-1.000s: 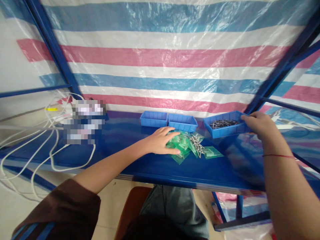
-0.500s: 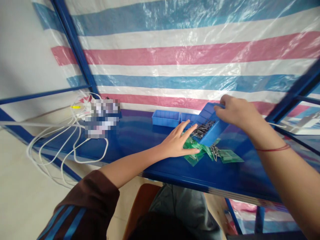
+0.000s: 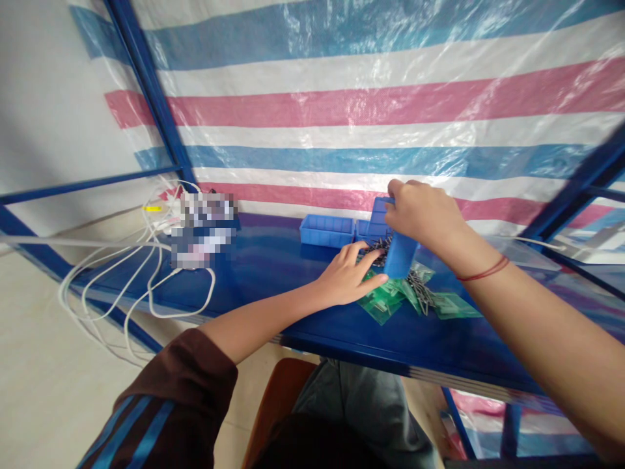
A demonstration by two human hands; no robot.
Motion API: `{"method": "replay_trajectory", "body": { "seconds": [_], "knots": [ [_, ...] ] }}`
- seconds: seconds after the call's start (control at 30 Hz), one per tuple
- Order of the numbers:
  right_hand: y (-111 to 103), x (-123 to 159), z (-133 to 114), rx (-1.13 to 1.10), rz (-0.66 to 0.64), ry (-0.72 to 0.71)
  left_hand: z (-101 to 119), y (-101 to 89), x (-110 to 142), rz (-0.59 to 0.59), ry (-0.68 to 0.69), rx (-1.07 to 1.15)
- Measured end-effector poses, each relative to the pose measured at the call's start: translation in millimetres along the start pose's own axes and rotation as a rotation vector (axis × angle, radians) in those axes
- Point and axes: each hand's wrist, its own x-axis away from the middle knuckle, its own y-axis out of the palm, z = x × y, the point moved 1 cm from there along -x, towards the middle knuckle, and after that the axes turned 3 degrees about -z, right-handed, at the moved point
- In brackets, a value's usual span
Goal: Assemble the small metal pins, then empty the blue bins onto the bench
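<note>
My right hand (image 3: pixel 422 213) grips a small blue plastic bin (image 3: pixel 394 242) and holds it tipped steeply over a pile on the blue bench (image 3: pixel 303 312). Small metal pins (image 3: pixel 418 286) spill from the bin onto several green plastic bags (image 3: pixel 385 301). My left hand (image 3: pixel 347 277) rests flat on the left side of the bags, its fingers spread beside the falling pins. A red thread circles my right wrist.
Two more blue bins (image 3: pixel 327 230) stand side by side at the back of the bench against a striped tarp. White cables (image 3: pixel 131 280) loop over the bench's left end beside blurred boxes (image 3: pixel 204 228). Blue frame posts (image 3: pixel 146 91) stand at both sides.
My right hand has lifted the bin from the right of the bench, carried it left over the bags and tipped it further. Pins are pouring out. My left hand stays on the bags.
</note>
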Motion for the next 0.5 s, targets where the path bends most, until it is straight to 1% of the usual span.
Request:
{"method": "replay_trajectory", "body": {
  "seconds": [0.03,0.1,0.17,0.23,0.33,0.43,0.5],
  "knots": [
    [1.6,-0.7,-1.2,0.003,0.019,-0.019,0.0,-1.4,-2.5,0.015,0.010,-0.004],
    [3.9,-1.9,-4.3,0.022,0.045,-0.045,-0.5,-3.1,-8.9,0.026,0.072,-0.019],
    [4.6,-2.7,-8.0,0.048,0.068,-0.063,-2.0,-2.6,-15.2,0.004,0.154,-0.038],
    [3.9,-2.6,-11.2,0.064,0.083,-0.078,-4.6,-0.8,-19.5,-0.030,0.207,-0.052],
    [0.8,-1.3,-13.4,0.076,0.061,-0.076,-9.0,1.3,-20.8,-0.038,0.207,-0.055],
    [-2.6,0.4,-12.8,0.080,0.005,-0.060,-10.4,2.0,-18.2,-0.010,0.181,-0.044],
    [-5.0,1.3,-12.7,0.060,-0.002,-0.062,-9.4,2.6,-16.1,0.005,0.155,-0.031]
  ]
}}
